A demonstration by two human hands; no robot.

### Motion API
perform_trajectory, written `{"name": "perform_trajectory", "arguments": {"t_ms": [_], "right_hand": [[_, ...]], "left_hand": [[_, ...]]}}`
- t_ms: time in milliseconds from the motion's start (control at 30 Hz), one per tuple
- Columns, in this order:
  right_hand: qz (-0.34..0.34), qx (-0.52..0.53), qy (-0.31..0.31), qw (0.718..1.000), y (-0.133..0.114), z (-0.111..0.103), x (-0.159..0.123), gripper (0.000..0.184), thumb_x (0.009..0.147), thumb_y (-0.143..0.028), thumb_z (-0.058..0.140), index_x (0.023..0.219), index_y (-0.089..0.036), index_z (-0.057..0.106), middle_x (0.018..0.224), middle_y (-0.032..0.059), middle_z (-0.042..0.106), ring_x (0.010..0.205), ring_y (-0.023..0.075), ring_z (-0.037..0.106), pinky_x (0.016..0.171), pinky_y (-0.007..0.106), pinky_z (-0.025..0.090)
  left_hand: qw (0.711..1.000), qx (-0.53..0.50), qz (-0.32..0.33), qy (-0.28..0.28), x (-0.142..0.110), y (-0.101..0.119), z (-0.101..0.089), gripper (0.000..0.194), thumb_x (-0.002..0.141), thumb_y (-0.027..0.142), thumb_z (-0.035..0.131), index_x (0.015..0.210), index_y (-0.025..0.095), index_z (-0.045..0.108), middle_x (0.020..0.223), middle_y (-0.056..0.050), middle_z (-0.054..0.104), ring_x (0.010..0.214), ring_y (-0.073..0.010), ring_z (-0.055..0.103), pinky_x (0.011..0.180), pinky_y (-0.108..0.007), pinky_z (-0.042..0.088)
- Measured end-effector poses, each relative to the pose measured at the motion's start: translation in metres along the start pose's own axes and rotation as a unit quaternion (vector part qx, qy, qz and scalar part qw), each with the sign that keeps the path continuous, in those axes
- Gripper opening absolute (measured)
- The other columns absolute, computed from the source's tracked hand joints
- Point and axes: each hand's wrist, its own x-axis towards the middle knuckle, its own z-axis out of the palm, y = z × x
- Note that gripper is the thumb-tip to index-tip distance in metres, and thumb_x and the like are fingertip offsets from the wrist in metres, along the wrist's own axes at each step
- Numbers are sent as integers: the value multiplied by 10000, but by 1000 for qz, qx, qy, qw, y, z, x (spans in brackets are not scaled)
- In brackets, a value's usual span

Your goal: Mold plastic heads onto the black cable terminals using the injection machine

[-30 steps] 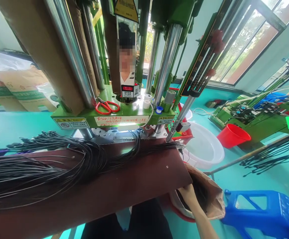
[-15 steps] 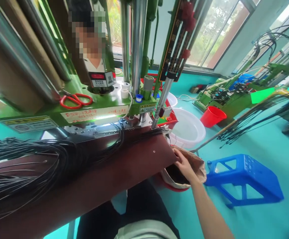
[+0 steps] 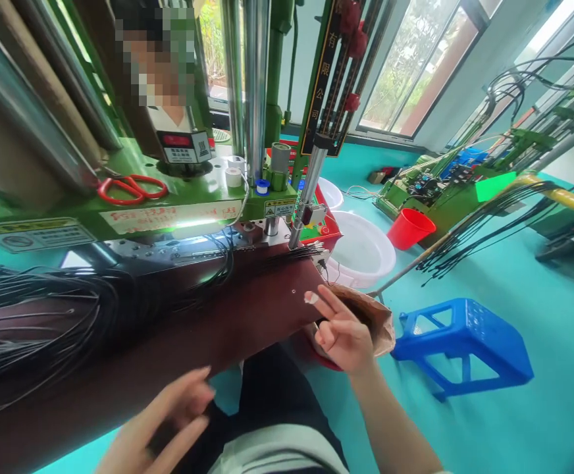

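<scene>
nearest, by the front edge of the worktop (image 3: 247, 322), a left hand (image 3: 181, 411), blurred, fingers parted, gripping nothing visible. over the right front corner, a right hand (image 3: 349, 337), two fingers stretched, likewise gripping nothing visible; on one tip, a white patch (image 3: 311, 297), too small to identify, perhaps liable to drop. below that corner, a paper bag (image 3: 382, 319). toward the left end, black cables (image 3: 102, 303), likely to tangle if brushed. past the far edge, scissors (image 3: 133, 181) on a green machine (image 3: 208, 191), likely to fall if knocked.
</scene>
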Motion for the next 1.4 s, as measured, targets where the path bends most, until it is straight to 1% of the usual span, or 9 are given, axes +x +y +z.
{"name": "perform_trajectory", "arguments": {"t_ms": [133,233,467,700,800,1033,1133,1300,1400], "right_hand": [[58,32,-92,994,29,33,3,625,660,-129,465,1276,-228,442,1337,115,449,463,52,524,541,275,447],[92,36,-128,987,38,43,3,666,637,-132,448,1294,-239,417,1326,103,464,449,62,536,516,273,439],[123,57,-98,986,35,41,-1,658,635,-169,420,1291,-220,420,1269,116,521,312,5,314,385,217,323],[127,86,-82,985,38,47,4,647,641,-211,422,1288,-222,425,1300,110,491,377,28,357,438,230,352],[135,98,-72,983,38,50,5,635,644,-238,420,1280,-236,434,1286,100,505,375,27,317,441,227,344],[190,116,-84,971,39,44,4,623,685,-249,405,1306,-212,403,1202,127,573,339,21,212,387,197,285],[195,116,-102,969,44,41,4,588,695,-207,394,1282,-208,433,1219,112,564,319,15,264,371,198,311],[180,98,-109,973,48,33,8,564,700,-131,405,1254,-224,461,1266,76,528,364,43,469,422,240,427],[180,116,-98,972,38,20,18,541,722,-165,415,1259,-199,463,1179,84,592,397,58,488,455,248,459]], "left_hand": [[989,-126,72,-32,49,65,36,508,657,348,649,1122,218,491,931,-33,626,705,-140,584,644,-270,503],[981,-177,77,-22,71,85,54,266,665,339,651,847,188,527,670,38,531,566,-90,504,528,-208,442],[971,-201,114,-53,71,71,50,192,736,342,589,680,165,539,559,41,511,477,-64,455,469,-183,395],[957,-257,117,-67,74,63,49,201,828,326,457,814,160,570,603,16,533,505,-82,483,495,-205,418],[940,-307,132,-72,76,60,52,215,789,310,533,962,183,552,681,15,539,568,-92,500,530,-216,431],[935,-225,230,-148,87,59,42,189,704,342,657,784,171,649,620,8,514,558,-94,440,504,-212,357],[931,-192,243,-193,90,62,38,203,725,368,631,747,167,644,588,18,496,543,-90,421,508,-214,344],[951,-101,221,-190,91,71,41,245,809,345,507,679,152,582,559,40,430,506,-67,357,480,-196,298],[956,-27,184,-229,101,75,42,228,761,355,574,643,162,539,532,58,441,484,-64,371,470,-190,304]]}}
